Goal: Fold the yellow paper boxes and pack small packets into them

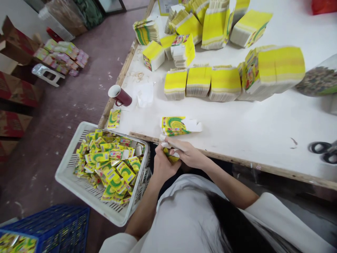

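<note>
Clasping a thin yellow cardboard box (172,158), left hand (164,166) and right hand (191,155) curl closed.

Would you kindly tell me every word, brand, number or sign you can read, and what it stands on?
No text is clear enough to quote.
Flattish box on the table: lettering too blurred.
Small boxes in the basket: print too small.
Yellow piece in the left hand: mostly hidden.
Big yellow stack: side print blurred.
Cardboard boxes at left: any marks unreadable.
</note>
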A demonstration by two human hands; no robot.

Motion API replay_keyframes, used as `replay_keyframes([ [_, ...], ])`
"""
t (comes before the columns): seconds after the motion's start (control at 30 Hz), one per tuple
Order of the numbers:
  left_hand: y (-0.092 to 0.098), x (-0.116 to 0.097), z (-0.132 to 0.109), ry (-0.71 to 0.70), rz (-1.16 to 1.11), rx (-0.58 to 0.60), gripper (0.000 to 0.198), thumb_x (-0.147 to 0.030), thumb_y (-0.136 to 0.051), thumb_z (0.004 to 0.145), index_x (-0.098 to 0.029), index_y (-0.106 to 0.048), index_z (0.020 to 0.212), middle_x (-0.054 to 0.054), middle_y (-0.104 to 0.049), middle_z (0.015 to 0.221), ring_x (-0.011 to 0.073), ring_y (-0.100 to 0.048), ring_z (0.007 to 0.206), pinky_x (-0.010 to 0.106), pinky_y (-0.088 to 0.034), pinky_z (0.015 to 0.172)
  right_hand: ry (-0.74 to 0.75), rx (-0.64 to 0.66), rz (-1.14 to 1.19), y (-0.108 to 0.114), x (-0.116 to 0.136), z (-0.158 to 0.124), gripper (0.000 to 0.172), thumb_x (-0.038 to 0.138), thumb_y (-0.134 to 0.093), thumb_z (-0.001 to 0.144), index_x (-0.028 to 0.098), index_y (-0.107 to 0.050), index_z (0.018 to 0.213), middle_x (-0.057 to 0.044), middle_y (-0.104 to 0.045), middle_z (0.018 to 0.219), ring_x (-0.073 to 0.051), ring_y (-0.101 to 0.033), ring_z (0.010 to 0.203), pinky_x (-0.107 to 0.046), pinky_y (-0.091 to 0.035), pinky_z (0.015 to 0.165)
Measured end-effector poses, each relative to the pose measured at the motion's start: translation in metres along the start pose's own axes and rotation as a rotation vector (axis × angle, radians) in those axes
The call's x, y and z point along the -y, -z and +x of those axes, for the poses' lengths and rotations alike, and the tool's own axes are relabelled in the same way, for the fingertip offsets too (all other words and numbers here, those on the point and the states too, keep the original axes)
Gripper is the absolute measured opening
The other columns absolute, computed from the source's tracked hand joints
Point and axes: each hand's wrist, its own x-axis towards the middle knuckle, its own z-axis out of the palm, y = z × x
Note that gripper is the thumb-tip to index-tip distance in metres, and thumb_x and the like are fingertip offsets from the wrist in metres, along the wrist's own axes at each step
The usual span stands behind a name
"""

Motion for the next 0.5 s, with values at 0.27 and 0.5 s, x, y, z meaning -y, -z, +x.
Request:
replay_keyframes([
  [0.27, 0.0, 0.017, 0.001, 0.164, -0.044, 0.303, 0.036, -0.032, -0.063, 0.077, -0.021, -0.058, 0.111, 0.013, -0.064, 0.111, 0.032, -0.062, 0.108, 0.045, -0.054, 0.088, 0.101, 0.176, -0.437, -0.002, 0.017, -0.002, 0.059, 0.015, -0.053, 0.091, 0.013, -0.041, 0.149, -0.021, -0.048, 0.146, -0.029, -0.048, 0.138, -0.045, -0.044, 0.112],
  [0.5, 0.002, 0.011, 0.006, 0.383, 0.188, 0.09, 0.059, -0.03, -0.072, 0.07, -0.017, -0.049, 0.122, 0.015, -0.062, 0.115, 0.032, -0.061, 0.108, 0.05, -0.051, 0.094, 0.142, -0.104, -0.436, 0.006, -0.024, 0.0, 0.059, 0.006, -0.036, 0.093, 0.021, -0.045, 0.149, -0.015, -0.048, 0.151, -0.026, -0.041, 0.146, -0.049, -0.038, 0.118],
])
